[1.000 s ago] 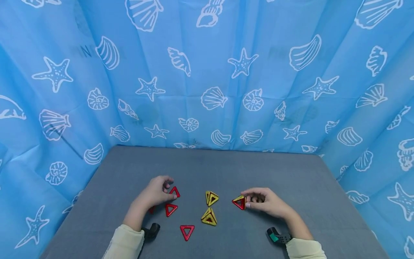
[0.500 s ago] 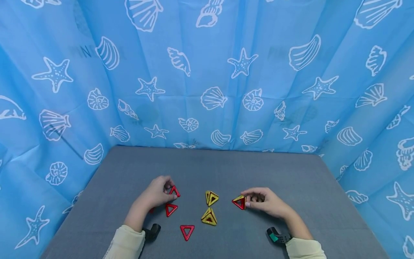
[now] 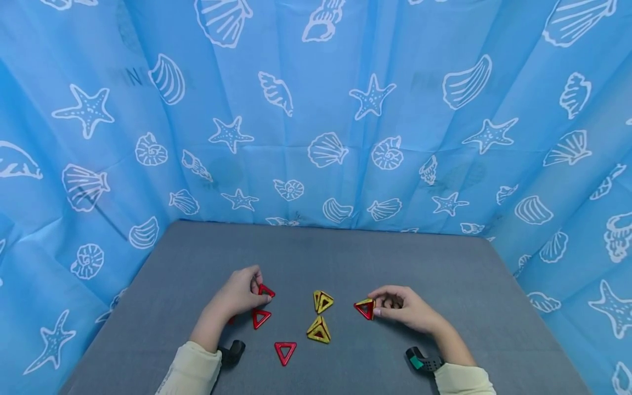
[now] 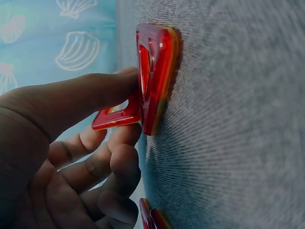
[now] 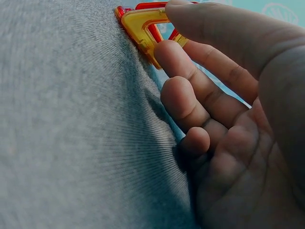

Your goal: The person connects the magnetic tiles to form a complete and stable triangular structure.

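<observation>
A grey fabric-covered table (image 3: 345, 258) carries several triangular tile pieces: one yellow pyramid (image 3: 323, 301) stands near the centre, a second yellow pyramid with red inside (image 3: 319, 331) stands just in front of it, and a flat red triangle (image 3: 285, 352) lies near the front, to the left of that second pyramid. Another flat red triangle (image 3: 260, 317) lies farther left. A blue curtain (image 3: 316, 109) printed with white shells and starfish encloses the table at the back and on both sides.
</observation>
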Action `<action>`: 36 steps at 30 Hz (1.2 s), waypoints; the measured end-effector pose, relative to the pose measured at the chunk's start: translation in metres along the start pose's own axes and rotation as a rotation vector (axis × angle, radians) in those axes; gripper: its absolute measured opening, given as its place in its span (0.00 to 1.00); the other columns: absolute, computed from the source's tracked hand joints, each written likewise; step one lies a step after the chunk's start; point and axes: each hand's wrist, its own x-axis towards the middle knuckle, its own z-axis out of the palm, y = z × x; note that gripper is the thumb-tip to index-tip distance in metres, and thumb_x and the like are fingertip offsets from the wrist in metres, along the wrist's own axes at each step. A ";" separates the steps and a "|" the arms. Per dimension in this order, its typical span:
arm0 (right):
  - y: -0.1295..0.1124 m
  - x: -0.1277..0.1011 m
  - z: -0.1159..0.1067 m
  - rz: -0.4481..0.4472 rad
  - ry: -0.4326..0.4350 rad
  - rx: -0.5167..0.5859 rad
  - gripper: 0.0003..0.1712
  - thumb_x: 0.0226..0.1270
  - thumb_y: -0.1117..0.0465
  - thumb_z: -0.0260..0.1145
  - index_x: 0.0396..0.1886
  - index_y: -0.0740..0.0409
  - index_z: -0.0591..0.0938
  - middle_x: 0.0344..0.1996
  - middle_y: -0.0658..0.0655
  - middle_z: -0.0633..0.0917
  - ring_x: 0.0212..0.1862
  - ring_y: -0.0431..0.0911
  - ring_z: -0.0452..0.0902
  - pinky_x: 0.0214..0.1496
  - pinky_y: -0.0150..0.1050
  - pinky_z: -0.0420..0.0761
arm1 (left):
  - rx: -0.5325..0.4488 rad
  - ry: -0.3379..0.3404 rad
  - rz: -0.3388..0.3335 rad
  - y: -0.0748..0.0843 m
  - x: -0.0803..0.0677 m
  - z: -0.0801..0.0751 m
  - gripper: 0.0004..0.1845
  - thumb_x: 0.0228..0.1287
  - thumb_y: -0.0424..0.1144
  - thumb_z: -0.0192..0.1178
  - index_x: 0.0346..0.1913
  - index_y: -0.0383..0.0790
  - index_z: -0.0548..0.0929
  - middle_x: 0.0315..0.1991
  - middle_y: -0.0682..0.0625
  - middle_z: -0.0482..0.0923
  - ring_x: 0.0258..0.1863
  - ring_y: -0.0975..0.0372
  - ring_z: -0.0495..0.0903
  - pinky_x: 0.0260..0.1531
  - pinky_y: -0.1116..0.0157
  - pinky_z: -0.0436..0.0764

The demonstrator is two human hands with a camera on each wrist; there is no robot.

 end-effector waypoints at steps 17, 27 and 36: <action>0.004 -0.003 0.004 -0.009 0.010 0.026 0.18 0.76 0.64 0.69 0.61 0.66 0.83 0.42 0.65 0.86 0.32 0.40 0.77 0.35 0.34 0.79 | -0.041 0.022 0.043 0.012 -0.003 -0.005 0.06 0.67 0.38 0.74 0.39 0.44 0.85 0.25 0.50 0.77 0.23 0.59 0.75 0.28 0.62 0.75; 0.004 -0.001 0.000 -0.014 0.027 0.012 0.18 0.75 0.63 0.71 0.59 0.65 0.84 0.41 0.64 0.86 0.34 0.40 0.77 0.36 0.34 0.79 | -0.103 0.131 0.127 0.057 -0.001 -0.004 0.09 0.66 0.43 0.76 0.42 0.45 0.88 0.27 0.55 0.83 0.24 0.59 0.78 0.28 0.60 0.78; 0.006 0.000 0.001 -0.006 0.014 0.015 0.17 0.75 0.63 0.70 0.59 0.65 0.84 0.41 0.61 0.86 0.34 0.39 0.76 0.36 0.33 0.78 | -0.162 0.104 0.190 0.096 0.000 0.022 0.09 0.66 0.44 0.76 0.41 0.46 0.87 0.25 0.56 0.81 0.22 0.61 0.76 0.26 0.60 0.78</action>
